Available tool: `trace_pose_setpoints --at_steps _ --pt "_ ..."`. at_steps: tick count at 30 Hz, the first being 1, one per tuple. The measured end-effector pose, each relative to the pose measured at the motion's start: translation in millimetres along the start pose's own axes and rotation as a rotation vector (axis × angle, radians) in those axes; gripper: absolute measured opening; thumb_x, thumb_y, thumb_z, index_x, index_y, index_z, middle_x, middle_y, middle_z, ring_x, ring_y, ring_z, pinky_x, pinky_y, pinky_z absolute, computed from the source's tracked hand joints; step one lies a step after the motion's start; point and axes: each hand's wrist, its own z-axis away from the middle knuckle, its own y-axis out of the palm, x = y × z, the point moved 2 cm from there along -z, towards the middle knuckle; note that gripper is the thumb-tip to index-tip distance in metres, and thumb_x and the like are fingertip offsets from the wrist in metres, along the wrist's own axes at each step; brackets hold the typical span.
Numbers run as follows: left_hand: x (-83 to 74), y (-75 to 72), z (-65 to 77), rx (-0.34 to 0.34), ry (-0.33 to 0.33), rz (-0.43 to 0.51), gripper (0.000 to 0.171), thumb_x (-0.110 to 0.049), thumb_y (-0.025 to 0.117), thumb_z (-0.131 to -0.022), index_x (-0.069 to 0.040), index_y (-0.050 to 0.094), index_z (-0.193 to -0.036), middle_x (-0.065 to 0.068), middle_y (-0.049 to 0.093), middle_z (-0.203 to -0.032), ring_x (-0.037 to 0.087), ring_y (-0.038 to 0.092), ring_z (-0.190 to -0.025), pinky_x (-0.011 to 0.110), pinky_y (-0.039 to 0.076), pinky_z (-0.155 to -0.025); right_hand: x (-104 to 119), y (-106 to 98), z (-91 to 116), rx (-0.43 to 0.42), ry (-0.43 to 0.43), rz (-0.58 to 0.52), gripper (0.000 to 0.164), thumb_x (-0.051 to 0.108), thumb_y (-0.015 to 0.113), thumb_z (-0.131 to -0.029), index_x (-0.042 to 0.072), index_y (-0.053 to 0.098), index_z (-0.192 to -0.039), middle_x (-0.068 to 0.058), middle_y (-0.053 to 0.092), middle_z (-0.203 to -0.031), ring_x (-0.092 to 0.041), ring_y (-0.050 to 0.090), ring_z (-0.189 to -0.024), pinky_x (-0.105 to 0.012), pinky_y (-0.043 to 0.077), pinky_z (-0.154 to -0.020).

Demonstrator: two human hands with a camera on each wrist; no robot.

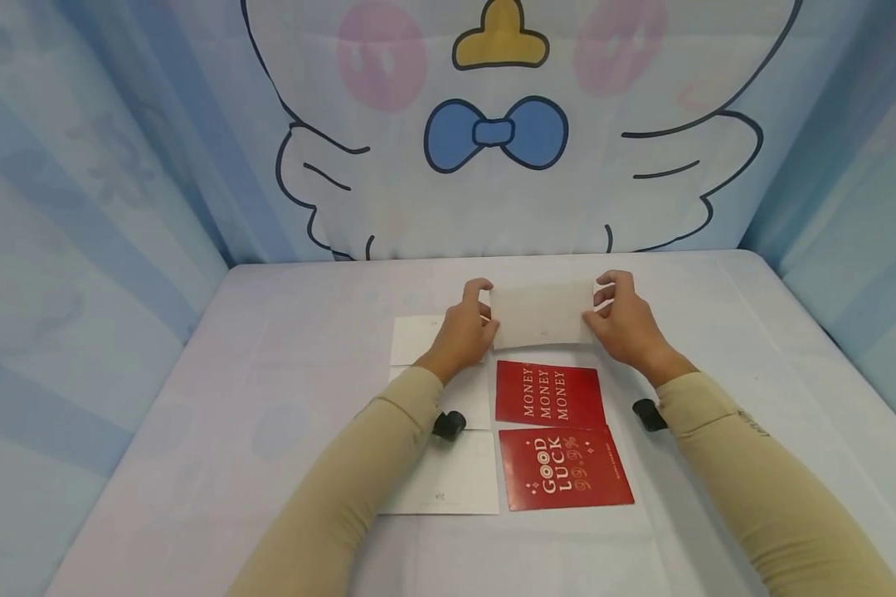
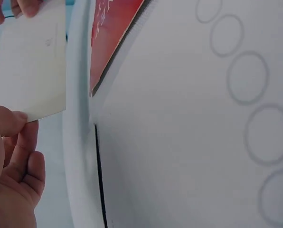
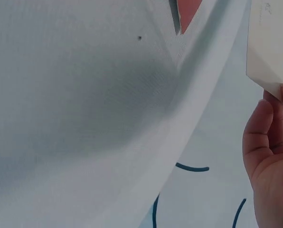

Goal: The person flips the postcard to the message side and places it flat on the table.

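A blank white card [image 1: 542, 315] with a tiny mark near its lower edge is held up off the table by both hands. My left hand [image 1: 463, 332] pinches its left edge, thumb on the near face in the left wrist view [image 2: 30, 61]. On the opposite edge, my right hand [image 1: 627, 323] pinches the card between thumb and fingers. Nearer to me lie two red cards, one printed "MONEY" three times [image 1: 548, 394] and one reading "GOOD LUCK 99.9%" [image 1: 567, 471]. Whatever is on the held card's far side is hidden.
Left of the red cards, a column of white cards [image 1: 448, 477] lies partly under my left forearm. A pale cloth covers the table [image 1: 269, 373]. Curtains with a cartoon print stand behind and at both sides. Black wrist devices [image 1: 650, 414] hang below my sleeves.
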Motion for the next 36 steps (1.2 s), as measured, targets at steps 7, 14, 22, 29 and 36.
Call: trace_pose_setpoints --at_steps 7,14,22,29,36 --pt "1.2 2.9 -2.5 0.018 -0.005 -0.049 0.036 -0.006 0.062 -0.098 -0.005 0.054 -0.133 0.009 0.062 -0.112 0.018 0.062 -0.099 0.027 0.052 -0.085 -2.8 3.2 -1.9 0.011 0.003 0.083 0.033 0.009 0.057 -0.101 -0.006 0.054 -0.130 -0.026 0.053 -0.126 -0.041 0.057 -0.112 -0.053 0.051 -0.091" --pt "2.8 7.6 0.1 0.079 -0.056 -0.207 0.039 -0.015 0.069 -0.096 -0.005 0.060 -0.133 0.007 0.064 -0.119 0.022 0.057 -0.110 0.034 0.046 -0.095 -5.0 8.8 -4.4 0.080 0.022 0.108 0.044 0.011 0.059 -0.098 -0.005 0.051 -0.139 -0.025 0.051 -0.132 -0.039 0.057 -0.109 -0.051 0.052 -0.090" --pt "4.1 9.8 -1.0 0.098 -0.111 -0.378 0.046 -0.029 0.074 -0.092 -0.014 0.062 -0.134 0.002 0.066 -0.123 0.023 0.054 -0.111 0.043 0.043 -0.094 -4.6 16.2 -7.6 0.166 0.055 0.141 0.052 0.013 0.060 -0.097 -0.003 0.048 -0.144 -0.027 0.047 -0.138 -0.040 0.055 -0.110 -0.050 0.053 -0.088" --pt "7.8 13.9 -0.3 0.154 -0.125 -0.389 0.050 -0.030 0.074 -0.092 -0.014 0.060 -0.138 0.003 0.063 -0.131 0.024 0.052 -0.115 0.044 0.040 -0.097 -7.9 22.1 -8.6 0.235 0.086 0.163 0.059 0.014 0.064 -0.094 -0.005 0.045 -0.146 -0.030 0.044 -0.139 -0.042 0.054 -0.113 -0.054 0.050 -0.093" --pt "8.9 14.0 -0.4 0.171 -0.136 -0.407 0.049 -0.030 0.073 -0.093 -0.015 0.061 -0.138 0.002 0.063 -0.131 0.023 0.051 -0.113 0.043 0.039 -0.095 -10.7 26.5 -9.3 0.266 0.110 0.169 0.060 0.013 0.065 -0.093 -0.005 0.044 -0.147 -0.030 0.043 -0.141 -0.042 0.054 -0.114 -0.055 0.048 -0.096"
